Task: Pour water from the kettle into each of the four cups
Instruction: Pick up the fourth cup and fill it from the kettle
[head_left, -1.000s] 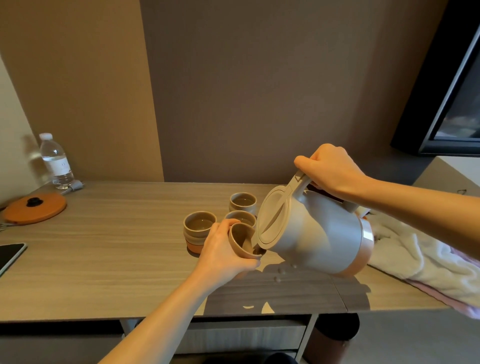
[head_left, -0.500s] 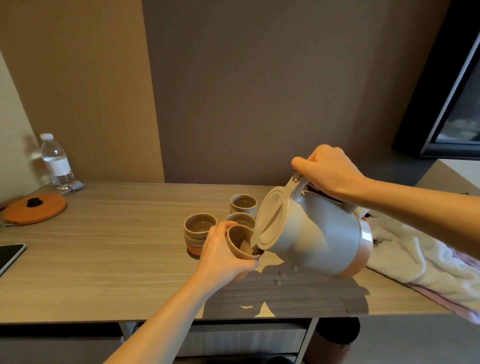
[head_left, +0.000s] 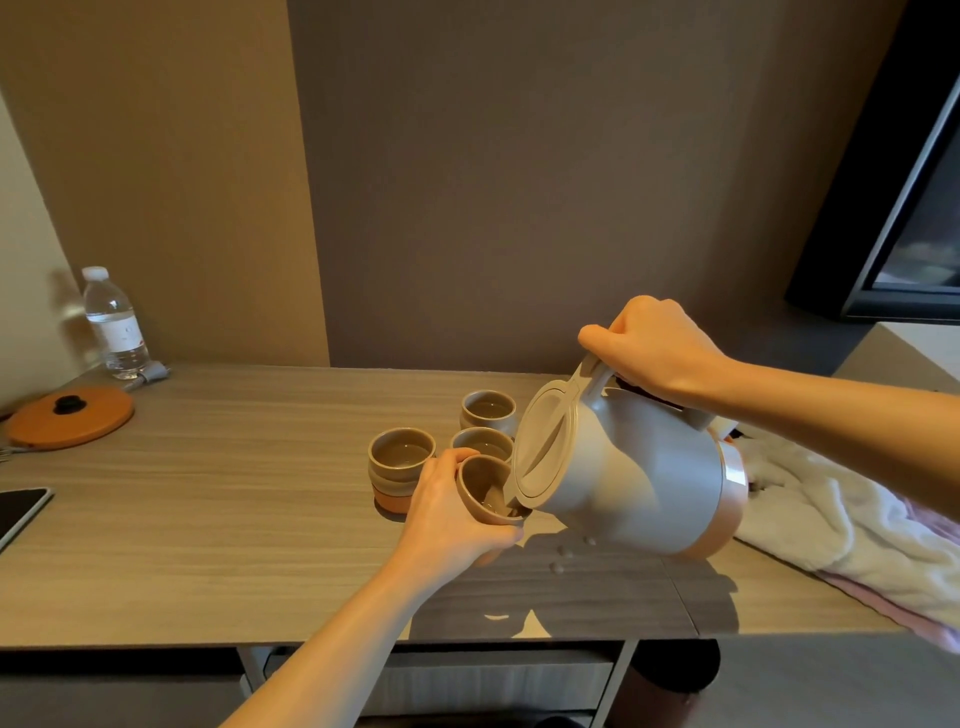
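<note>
Kettle (head_left: 639, 478), grey with a copper band at its base, held tipped above the table (head_left: 208, 519), its spout over the rim of the held cup (head_left: 485, 491). The right hand (head_left: 657, 351) has its fingers closed round the top handle, the sound place to take it; judged rigid, smooth and fairly heavy with water, so a tilt wants a firm wrist. The left hand (head_left: 452, 519) has its fingers wrapped round the cup, which is lifted and tilted toward the spout; it looks like glazed pottery, light, stiff, breakable and likely slick when wet. Three more cups (head_left: 401, 453) stand close together behind it, each seemingly holding water. The table is pale wood-grain laminate, with droplets (head_left: 563, 553) below the kettle, against a brown wall. Also on it: a white towel (head_left: 841, 525), an orange lid (head_left: 72, 415), a water bottle (head_left: 115, 325).
</note>
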